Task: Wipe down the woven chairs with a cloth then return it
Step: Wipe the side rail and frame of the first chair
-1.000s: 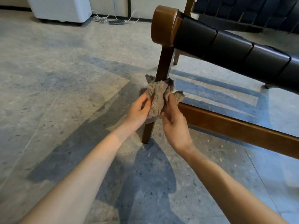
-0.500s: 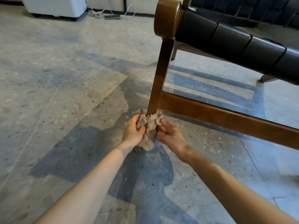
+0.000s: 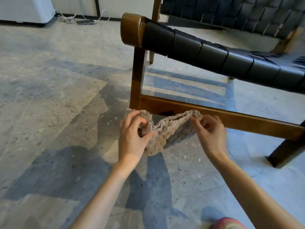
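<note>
1. Cloth [image 3: 162, 131]: beige, coarse knit. It is held in the air in front of the lower rail [image 3: 231, 119] of the woven chair [image 3: 206, 53], near the foot of the front leg [image 3: 137, 76] and clear of the floor [image 3: 49, 96].
2. Left hand [image 3: 132, 138]: closed, with the cloth's left end pinched between thumb and fingers.
3. Right hand [image 3: 211, 134]: fingers curled, with the right end pinched.
4. Step in hand, as judged: the cloth is being opened out so that a fresh face can be presented. Both ends should be kept pinched, the slack drawn out evenly, and a flat pad folded before the rail is wiped along its length.
5. Orientation: the long axis runs from hand to hand, roughly parallel to the rail. The top edge dips in the middle, and the bulk hangs towards the floor.
</note>
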Available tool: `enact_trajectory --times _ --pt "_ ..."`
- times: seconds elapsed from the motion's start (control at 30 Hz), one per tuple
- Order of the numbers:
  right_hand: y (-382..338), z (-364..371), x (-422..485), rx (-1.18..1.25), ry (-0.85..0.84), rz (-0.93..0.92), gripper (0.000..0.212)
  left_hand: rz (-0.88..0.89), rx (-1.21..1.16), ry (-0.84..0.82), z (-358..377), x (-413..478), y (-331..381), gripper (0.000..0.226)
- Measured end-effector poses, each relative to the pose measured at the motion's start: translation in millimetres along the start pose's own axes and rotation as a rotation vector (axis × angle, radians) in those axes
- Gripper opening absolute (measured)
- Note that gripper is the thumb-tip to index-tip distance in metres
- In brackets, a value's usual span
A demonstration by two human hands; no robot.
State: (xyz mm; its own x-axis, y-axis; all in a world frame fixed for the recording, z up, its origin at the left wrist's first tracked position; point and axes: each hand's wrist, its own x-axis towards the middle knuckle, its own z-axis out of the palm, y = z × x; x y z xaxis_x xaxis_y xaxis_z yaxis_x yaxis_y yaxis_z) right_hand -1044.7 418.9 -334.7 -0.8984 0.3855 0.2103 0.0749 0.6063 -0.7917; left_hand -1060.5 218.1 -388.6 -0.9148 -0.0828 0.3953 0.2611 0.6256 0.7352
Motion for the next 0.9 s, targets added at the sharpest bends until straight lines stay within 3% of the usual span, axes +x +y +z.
enact_trajectory --times 0.2,0.37,0.5,0.6,0.67,0.7,0.77,0.83,0.9 --pt "13.7 -23.4 -8.0 -0.071 -0.026 -0.05 0.005 0.057 -0.036 -0.133 1.1 1.0 18.6 0.042" --pt "10.9 -39.2 7.7 -0.151 0.05 -0.051 0.012 0.093 -0.047 0.009 3.0 26.7 22.9 0.02" --pt "2.6 -40.5 36.7 0.091 0.043 0.155 0.022 0.062 -0.246 0.12 8.6 60.9 27.3 0.014" --pt "1.3 -35.5 54.3 0.379 0.021 0.33 0.021 0.079 -0.258 0.222 13.0 78.0 38.2 0.014" --pt "7.1 -27.0 63.3 0.465 0.074 0.376 0.015 0.108 -0.161 0.126 17.2 81.9 40.8 0.01" --pt "10.5 -22.8 65.7 0.412 0.105 0.352 0.014 0.115 -0.061 0.025 19.4 81.3 39.4 0.014" --pt "11.8 -15.4 62.3 0.247 0.1 0.202 0.031 0.194 0.205 -0.12 23.6 76.8 31.9 0.029" --pt "10.1 -9.8 54.7 0.071 -0.005 -0.066 0.055 0.317 0.438 -0.15 22.4 73.4 24.4 0.044" --pt "13.7 -4.3 55.3 -0.201 -0.113 -0.326 0.065 0.406 0.589 -0.19 16.7 78.0 18.9 0.054"
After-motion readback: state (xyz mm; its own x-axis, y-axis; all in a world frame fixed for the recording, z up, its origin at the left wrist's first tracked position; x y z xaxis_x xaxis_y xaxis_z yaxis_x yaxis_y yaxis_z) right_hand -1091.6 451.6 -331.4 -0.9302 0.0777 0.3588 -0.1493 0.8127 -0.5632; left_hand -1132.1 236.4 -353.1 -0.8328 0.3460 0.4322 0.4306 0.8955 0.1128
